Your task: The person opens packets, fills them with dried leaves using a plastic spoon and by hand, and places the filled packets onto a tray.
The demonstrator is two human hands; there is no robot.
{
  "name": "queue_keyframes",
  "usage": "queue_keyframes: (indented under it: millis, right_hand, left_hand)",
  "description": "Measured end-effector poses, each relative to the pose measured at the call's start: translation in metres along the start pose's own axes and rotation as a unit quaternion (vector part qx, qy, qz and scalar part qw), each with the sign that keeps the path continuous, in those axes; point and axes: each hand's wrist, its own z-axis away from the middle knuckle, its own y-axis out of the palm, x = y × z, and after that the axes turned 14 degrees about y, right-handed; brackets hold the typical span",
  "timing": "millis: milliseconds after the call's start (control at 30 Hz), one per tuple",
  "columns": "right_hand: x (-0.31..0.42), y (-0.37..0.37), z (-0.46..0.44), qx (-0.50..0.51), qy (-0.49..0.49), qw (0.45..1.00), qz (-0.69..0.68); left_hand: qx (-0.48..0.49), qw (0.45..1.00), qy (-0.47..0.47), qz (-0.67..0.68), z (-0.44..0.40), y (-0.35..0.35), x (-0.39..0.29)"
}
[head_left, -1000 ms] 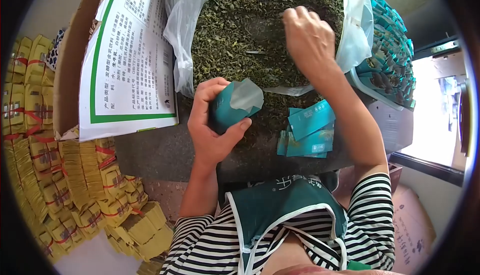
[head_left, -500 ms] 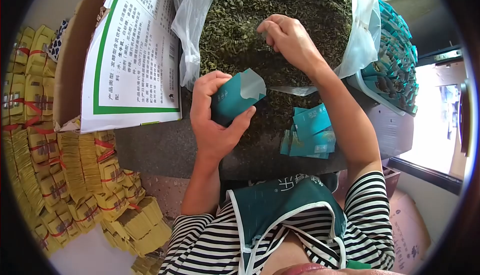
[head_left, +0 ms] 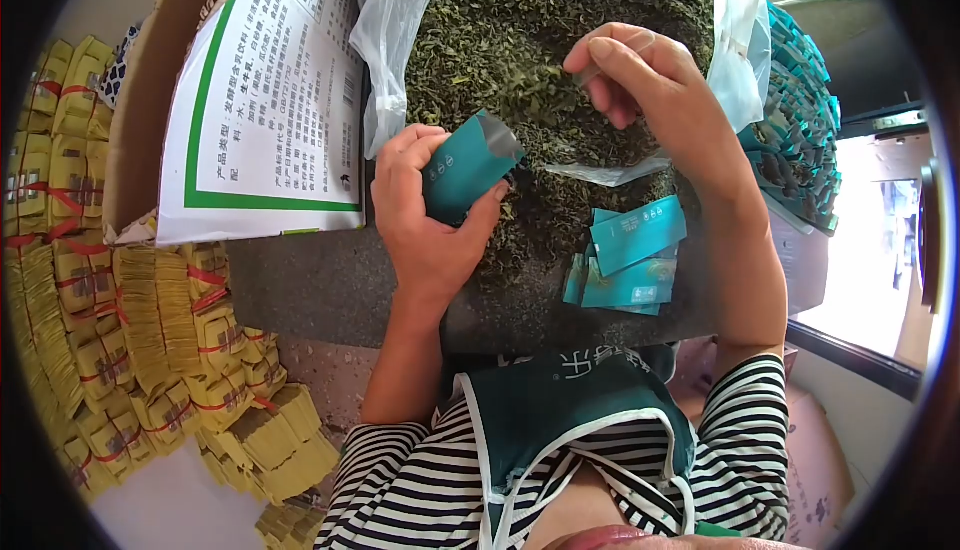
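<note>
My left hand (head_left: 432, 200) is wrapped round a teal foil packet (head_left: 462, 172), whose open mouth tilts up to the right and shows a silvery inside. My right hand (head_left: 640, 80) hovers over a heap of dried green leaves (head_left: 500, 20), its fingers curled in towards the thumb. What sits between those fingertips, if anything, cannot be made out. The leaves lie in a clear plastic bag (head_left: 385, 60) with its edges folded back, and some are spilled below it. Several flat teal packets (head_left: 638, 235) rest on the dark table, right of the spilled leaves.
A white and green printed carton (head_left: 275, 100) stands at the left. Behind it, stacks of yellow packets bound with red ties (head_left: 85, 280) fill the left side. At the right is a tub heaped with teal packets (head_left: 795, 120). The dark table edge (head_left: 320, 290) runs in front.
My right hand has shifted right over the leaves and turned, its fingers curling more. The teal packet in my left hand has moved slightly up and left and stands more upright.
</note>
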Motion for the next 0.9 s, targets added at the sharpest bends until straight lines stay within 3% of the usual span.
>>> queue_keyframes:
  millis: [200,233,267,333,467,533,600,733,833,900]
  right_hand:
    - [0.010,0.026,0.018,0.018,0.000,0.998,0.068]
    - [-0.002,0.037,0.015,-0.029,-0.116,0.985,0.125]
    - [-0.004,0.043,0.017,-0.028,-0.115,0.985,0.124]
    - [-0.003,0.054,0.024,-0.074,-0.260,0.936,0.226]
    - [0.017,0.046,0.040,-0.089,-0.302,0.905,0.286]
    - [0.016,0.040,0.037,-0.132,-0.316,0.914,0.218]
    - [0.015,0.028,0.031,-0.159,-0.294,0.914,0.231]
    - [-0.030,0.003,-0.011,-0.292,-0.151,0.864,0.381]
    - [-0.049,0.006,-0.036,-0.257,-0.070,0.882,0.389]
    - [-0.064,0.019,-0.054,-0.216,-0.079,0.926,0.301]
  left_hand:
    - [0.008,1.000,0.002,0.006,-0.001,0.004,-0.002]
    - [0.007,1.000,-0.001,0.015,0.000,0.004,-0.003]
    - [0.009,1.000,-0.003,0.015,0.000,0.004,-0.003]
    - [0.002,1.000,-0.015,0.022,0.001,0.004,-0.003]
    - [-0.023,0.997,-0.050,0.055,0.005,0.001,0.000]
    - [-0.039,0.993,-0.070,0.086,0.007,0.001,0.002]
    - [-0.040,0.992,-0.076,0.092,0.008,0.000,0.002]
    - [-0.052,0.991,-0.069,0.098,0.006,-0.001,0.000]
    - [-0.047,0.991,-0.073,0.104,0.005,-0.003,-0.001]
    - [-0.046,0.991,-0.071,0.100,0.006,-0.003,0.000]
